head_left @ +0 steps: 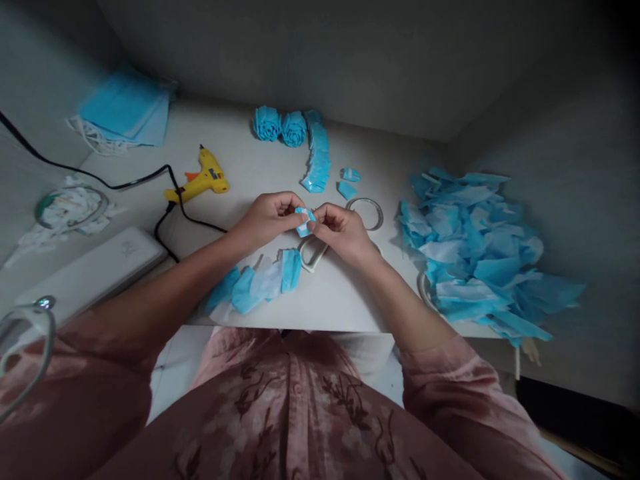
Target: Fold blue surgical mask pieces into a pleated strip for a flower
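Note:
Between the fingertips of both hands is a small folded piece of blue and white fabric [304,223], held above the table. My left hand [273,215] pinches its left side, and my right hand [341,229] pinches the right side. Below my hands lie white-handled scissors [314,257], partly covered by my right hand. A row of loose blue and white fabric pieces [265,279] is spread near the front edge. Beyond my hands are two small folded blue pieces [347,190] and a roll of tape [377,215].
Two rolled blue fabric flowers [268,125] and an overlapping blue strip [319,152] lie at the back. A yellow glue gun [204,179] with a black cord is left of centre. Blue masks [123,107] sit back left; a heap of blue pieces [480,233] covers the right.

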The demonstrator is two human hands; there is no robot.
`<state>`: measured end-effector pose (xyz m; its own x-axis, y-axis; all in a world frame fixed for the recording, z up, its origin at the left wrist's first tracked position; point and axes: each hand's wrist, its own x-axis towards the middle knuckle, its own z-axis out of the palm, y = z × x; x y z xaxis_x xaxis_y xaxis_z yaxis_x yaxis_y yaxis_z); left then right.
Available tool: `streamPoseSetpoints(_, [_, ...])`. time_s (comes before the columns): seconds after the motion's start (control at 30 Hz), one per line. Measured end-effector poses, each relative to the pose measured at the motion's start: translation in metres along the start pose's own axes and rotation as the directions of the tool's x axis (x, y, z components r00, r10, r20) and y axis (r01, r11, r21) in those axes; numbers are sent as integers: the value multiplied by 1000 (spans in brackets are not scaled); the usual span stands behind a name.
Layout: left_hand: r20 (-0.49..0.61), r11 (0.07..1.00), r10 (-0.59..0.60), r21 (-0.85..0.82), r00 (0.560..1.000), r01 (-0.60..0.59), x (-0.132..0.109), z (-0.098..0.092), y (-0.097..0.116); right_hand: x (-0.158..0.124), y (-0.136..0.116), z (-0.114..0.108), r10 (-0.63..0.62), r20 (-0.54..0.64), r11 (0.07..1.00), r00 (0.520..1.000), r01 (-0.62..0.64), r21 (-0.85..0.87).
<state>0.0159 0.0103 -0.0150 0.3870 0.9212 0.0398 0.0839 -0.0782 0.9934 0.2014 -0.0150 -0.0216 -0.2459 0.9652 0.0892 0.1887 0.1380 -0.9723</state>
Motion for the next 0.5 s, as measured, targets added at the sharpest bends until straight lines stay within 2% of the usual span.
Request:
streamPoseSetpoints(0.27, [-18, 999, -33, -39, 999, 32, -1, -1, 4, -2, -3, 0, -79, -19, 987, 997, 76, -138])
streamPoseSetpoints(0.5, [-64, 1000, -26, -9, 998, 25, -1, -5, 6, -1, -4, -8, -14, 28, 999, 1000, 12, 46])
